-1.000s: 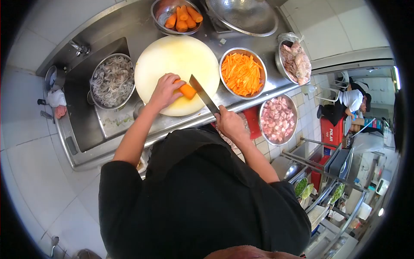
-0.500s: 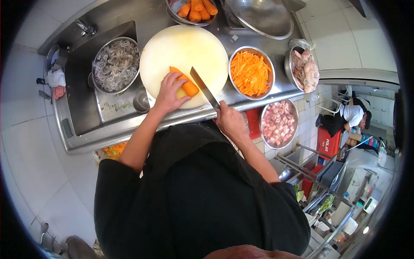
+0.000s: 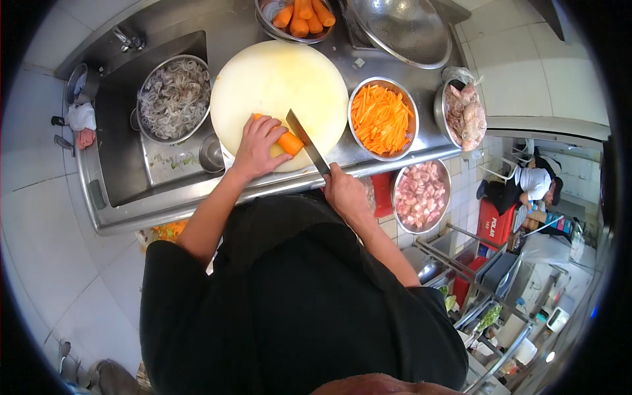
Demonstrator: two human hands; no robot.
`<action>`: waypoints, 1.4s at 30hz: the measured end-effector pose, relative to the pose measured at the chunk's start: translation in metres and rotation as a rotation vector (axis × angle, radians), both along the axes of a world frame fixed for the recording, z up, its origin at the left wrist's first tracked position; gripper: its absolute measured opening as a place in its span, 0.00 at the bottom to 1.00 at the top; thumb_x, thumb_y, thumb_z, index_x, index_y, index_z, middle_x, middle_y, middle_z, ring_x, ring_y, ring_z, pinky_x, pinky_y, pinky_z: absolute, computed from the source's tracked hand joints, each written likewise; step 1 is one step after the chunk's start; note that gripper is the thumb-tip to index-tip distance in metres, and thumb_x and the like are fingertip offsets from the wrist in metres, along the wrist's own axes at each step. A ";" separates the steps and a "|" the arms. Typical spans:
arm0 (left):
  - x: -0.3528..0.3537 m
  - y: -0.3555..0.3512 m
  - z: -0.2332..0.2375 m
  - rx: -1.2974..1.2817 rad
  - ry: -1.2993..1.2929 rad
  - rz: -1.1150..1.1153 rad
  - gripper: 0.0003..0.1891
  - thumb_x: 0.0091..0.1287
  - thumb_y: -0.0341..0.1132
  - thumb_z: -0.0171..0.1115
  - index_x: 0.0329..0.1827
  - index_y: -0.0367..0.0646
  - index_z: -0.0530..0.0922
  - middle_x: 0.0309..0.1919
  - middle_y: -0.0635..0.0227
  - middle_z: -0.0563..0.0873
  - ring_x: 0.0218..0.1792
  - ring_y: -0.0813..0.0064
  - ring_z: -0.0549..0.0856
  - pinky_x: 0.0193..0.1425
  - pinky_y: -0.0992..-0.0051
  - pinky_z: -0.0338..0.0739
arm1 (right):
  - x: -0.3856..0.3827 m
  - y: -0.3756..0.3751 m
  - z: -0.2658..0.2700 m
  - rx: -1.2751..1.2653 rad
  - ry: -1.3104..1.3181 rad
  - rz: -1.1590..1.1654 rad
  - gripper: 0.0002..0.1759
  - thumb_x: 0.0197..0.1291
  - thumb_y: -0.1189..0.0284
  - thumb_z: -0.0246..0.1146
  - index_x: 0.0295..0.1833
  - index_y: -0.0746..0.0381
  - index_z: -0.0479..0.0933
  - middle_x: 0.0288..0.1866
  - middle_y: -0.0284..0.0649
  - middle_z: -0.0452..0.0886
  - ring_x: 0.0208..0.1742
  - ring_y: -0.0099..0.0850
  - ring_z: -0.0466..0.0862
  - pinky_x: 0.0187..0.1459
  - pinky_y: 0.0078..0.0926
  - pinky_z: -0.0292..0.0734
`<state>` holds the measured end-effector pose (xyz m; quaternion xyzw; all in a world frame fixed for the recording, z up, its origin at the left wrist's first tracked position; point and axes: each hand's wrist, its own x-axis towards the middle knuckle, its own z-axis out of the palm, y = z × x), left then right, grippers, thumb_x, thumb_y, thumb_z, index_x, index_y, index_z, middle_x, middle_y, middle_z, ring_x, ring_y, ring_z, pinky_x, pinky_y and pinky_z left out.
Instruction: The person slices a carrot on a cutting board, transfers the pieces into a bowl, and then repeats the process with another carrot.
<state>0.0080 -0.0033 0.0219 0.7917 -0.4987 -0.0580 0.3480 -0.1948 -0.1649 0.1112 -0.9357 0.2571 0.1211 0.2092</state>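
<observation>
My left hand is closed over a peeled carrot, pressing it on a round white cutting board. The carrot's thick end sticks out to the right of my fingers. In my right hand is the handle of a kitchen knife, its blade slanting up and left across the board, right beside the carrot's exposed end. To the right of the board stands a steel bowl of cut carrot strips. Several whole peeled carrots lie in a bowl behind the board.
At left, a colander of greyish strips rests over the sink. A large steel bowl stands back right, near a bowl of raw meat. Lower right is a bowl of diced meat. A person is farther off at right.
My left hand has shifted over the carrot, covering more of it. The knife blade has come closer to the carrot's thick end. The whole view has shifted slightly.
</observation>
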 end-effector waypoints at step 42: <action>-0.008 -0.006 -0.012 -0.138 -0.034 0.121 0.16 0.62 0.43 0.69 0.51 0.46 0.84 0.52 0.60 0.79 0.59 0.53 0.76 0.70 0.50 0.63 | 0.037 -0.007 -0.007 -0.002 0.056 0.199 0.07 0.69 0.76 0.53 0.48 0.68 0.74 0.33 0.58 0.88 0.36 0.58 0.90 0.41 0.56 0.85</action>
